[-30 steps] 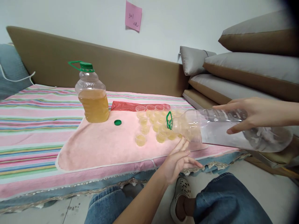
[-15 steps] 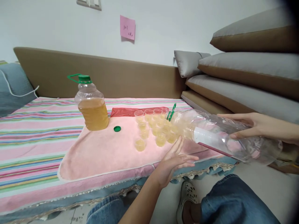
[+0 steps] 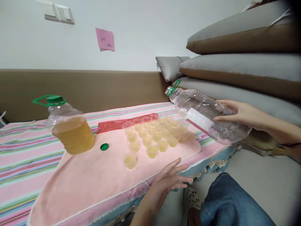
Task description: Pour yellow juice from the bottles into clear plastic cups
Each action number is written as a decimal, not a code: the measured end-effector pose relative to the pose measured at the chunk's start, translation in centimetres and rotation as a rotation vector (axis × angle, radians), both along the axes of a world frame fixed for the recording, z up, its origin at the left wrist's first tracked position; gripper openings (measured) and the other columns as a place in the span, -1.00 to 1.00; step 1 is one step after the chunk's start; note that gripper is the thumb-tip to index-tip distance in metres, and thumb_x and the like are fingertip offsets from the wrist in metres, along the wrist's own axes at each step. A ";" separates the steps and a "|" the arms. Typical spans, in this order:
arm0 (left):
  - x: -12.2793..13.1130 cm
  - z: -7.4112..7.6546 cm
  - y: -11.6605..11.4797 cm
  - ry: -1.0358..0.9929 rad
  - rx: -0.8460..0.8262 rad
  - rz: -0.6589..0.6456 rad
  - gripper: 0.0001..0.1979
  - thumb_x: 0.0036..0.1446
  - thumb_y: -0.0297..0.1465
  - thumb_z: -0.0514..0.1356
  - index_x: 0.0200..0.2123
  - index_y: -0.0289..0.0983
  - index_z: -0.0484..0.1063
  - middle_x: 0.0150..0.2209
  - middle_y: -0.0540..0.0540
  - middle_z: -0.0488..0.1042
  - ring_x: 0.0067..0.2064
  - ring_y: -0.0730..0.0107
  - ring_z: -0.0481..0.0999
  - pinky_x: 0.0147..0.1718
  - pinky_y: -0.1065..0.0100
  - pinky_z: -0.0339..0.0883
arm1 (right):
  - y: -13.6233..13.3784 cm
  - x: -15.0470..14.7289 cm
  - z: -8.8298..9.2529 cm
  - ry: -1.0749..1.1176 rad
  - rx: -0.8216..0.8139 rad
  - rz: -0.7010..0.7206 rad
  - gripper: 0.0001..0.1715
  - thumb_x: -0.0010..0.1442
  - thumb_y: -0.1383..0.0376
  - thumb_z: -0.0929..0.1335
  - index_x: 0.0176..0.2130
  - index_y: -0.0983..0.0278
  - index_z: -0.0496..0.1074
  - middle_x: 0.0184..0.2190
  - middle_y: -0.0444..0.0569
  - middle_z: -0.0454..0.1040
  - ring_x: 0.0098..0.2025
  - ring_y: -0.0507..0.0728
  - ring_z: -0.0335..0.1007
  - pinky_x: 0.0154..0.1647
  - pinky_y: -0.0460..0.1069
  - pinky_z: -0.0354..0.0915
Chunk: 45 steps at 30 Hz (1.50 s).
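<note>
My right hand (image 3: 231,111) grips a large clear bottle (image 3: 199,103) around its body, tilted with its uncapped neck up and to the left; it looks nearly empty. Below the neck, several small clear cups (image 3: 157,135) of pale yellow liquid stand in rows on a pink cloth (image 3: 89,179). My left hand (image 3: 166,179) hovers in front of the cups, palm turned inward, fingers spread and holding nothing. At the left stands a second bottle (image 3: 72,131), capped in green and partly filled with yellow liquid. A loose green cap (image 3: 104,146) lies beside it.
Behind the cups lies a red plastic strip (image 3: 113,126). Grey and brown cushions (image 3: 235,67) are stacked at the right. A brown headboard (image 3: 105,91) runs along the wall. My knee (image 3: 232,201) shows below the striped bed edge.
The held bottle has been raised, its neck lifting away from the cups and uncovering more of them. My left hand is lower, away from the cups. The view has shifted right.
</note>
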State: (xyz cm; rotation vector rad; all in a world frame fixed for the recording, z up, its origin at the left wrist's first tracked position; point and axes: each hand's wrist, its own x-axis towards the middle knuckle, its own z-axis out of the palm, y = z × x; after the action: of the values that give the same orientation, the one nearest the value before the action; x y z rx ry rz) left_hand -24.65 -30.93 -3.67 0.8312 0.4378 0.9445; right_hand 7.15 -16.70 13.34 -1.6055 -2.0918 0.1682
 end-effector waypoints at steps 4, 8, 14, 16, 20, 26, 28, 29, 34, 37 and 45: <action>-0.1 -0.5 0.2 0.011 -0.001 0.003 -0.47 0.13 -0.28 0.25 0.19 -0.08 0.36 0.25 -0.23 0.33 0.06 0.11 0.51 0.09 0.08 0.23 | -0.7 1.0 0.5 0.113 -0.082 -0.036 -0.19 0.01 -0.12 0.44 0.15 0.17 0.33 0.20 0.06 0.42 0.19 0.40 0.36 0.24 0.23 0.27; -0.2 -1.2 0.6 0.051 -0.001 0.004 -0.48 0.16 -0.26 0.23 0.20 -0.09 0.35 0.27 -0.23 0.32 0.10 0.07 0.48 0.09 0.06 0.22 | -1.1 3.9 0.8 0.050 -0.081 -0.115 -0.07 -0.06 -0.17 0.45 0.18 0.17 0.28 0.21 0.07 0.40 0.19 0.39 0.35 0.24 0.23 0.26; 0.5 -1.5 1.1 0.096 -0.058 0.018 -0.51 0.14 -0.28 0.25 0.16 -0.14 0.39 0.23 -0.24 0.36 0.05 0.12 0.50 0.07 0.10 0.25 | -2.1 9.2 0.6 -0.159 0.011 -0.128 -0.04 -0.14 -0.18 0.45 0.16 0.16 0.30 0.17 0.06 0.42 0.16 0.41 0.36 0.20 0.24 0.28; 0.9 -1.4 1.2 0.129 -0.080 0.030 -0.51 0.12 -0.27 0.26 0.14 -0.17 0.40 0.22 -0.24 0.38 0.04 0.12 0.51 0.08 0.10 0.26 | -2.6 10.2 0.7 -0.205 0.030 -0.148 -0.03 -0.14 -0.18 0.45 0.15 0.19 0.31 0.17 0.10 0.41 0.17 0.44 0.35 0.21 0.25 0.26; 1.7 -1.2 1.6 0.271 -0.121 0.078 -0.52 0.11 -0.18 0.27 0.09 -0.20 0.43 0.19 -0.23 0.41 0.02 0.13 0.52 0.07 0.12 0.27 | -3.4 11.0 0.9 -0.250 0.013 -0.109 0.03 -0.14 -0.18 0.45 0.19 0.24 0.28 0.20 0.20 0.36 0.21 0.46 0.28 0.24 0.27 0.19; 2.3 -1.9 2.8 0.518 -0.303 0.295 -0.59 0.06 -0.17 0.27 -0.07 -0.27 0.44 0.08 -0.21 0.50 -0.02 0.15 0.54 0.01 0.20 0.31 | -3.1 10.5 0.7 -0.383 0.020 -0.030 -0.01 -0.07 -0.16 0.43 0.21 0.25 0.27 0.16 0.22 0.39 0.17 0.44 0.33 0.19 0.23 0.24; 2.4 -2.2 3.1 0.530 -0.355 0.357 -0.59 0.03 -0.18 0.28 -0.10 -0.27 0.42 0.07 -0.22 0.49 -0.05 0.16 0.55 0.00 0.21 0.33 | -2.6 9.9 0.7 -0.444 0.023 -0.004 -0.01 -0.04 -0.16 0.41 0.23 0.29 0.26 0.14 0.25 0.39 0.16 0.44 0.33 0.18 0.22 0.24; 2.4 -2.3 3.2 0.519 -0.362 0.368 -0.59 0.03 -0.18 0.28 -0.11 -0.27 0.42 0.07 -0.23 0.49 -0.07 0.17 0.55 -0.01 0.21 0.34 | -2.3 9.5 0.7 -0.475 0.021 0.006 -0.01 -0.02 -0.16 0.40 0.24 0.30 0.25 0.14 0.27 0.38 0.15 0.44 0.33 0.16 0.22 0.25; 2.5 -2.1 3.2 0.471 -0.287 0.264 -0.59 0.01 -0.14 0.27 -0.13 -0.25 0.40 0.04 -0.18 0.51 -0.12 0.27 0.56 -0.07 0.28 0.36 | 0.0 7.4 0.9 -0.614 0.043 0.021 0.05 -0.02 -0.15 0.38 0.28 0.36 0.22 0.09 0.29 0.38 0.05 0.45 0.40 0.07 0.18 0.29; 2.4 -1.9 3.0 0.486 -0.261 0.218 -0.60 0.00 -0.14 0.26 -0.14 -0.25 0.40 0.04 -0.18 0.50 -0.14 0.30 0.56 -0.12 0.31 0.36 | 1.6 6.4 1.1 -0.716 0.097 0.011 0.05 -0.03 -0.12 0.38 0.28 0.36 0.22 0.05 0.29 0.40 0.01 0.45 0.41 0.03 0.20 0.28; 1.3 -1.5 2.4 0.467 -0.243 0.254 -0.64 0.08 -0.19 0.18 -0.11 -0.28 0.38 0.04 -0.21 0.50 -0.15 0.32 0.56 -0.10 0.31 0.37 | 4.0 3.5 2.4 -0.854 0.208 0.093 -0.03 -0.04 -0.02 0.41 0.26 0.35 0.25 0.04 0.29 0.44 0.03 0.41 0.39 0.02 0.20 0.17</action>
State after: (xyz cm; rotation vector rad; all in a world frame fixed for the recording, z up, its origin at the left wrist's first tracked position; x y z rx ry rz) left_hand -23.36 -28.55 -5.21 0.7818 1.0618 0.9032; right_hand 10.64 -12.68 15.72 -1.6030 -2.6653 -0.8165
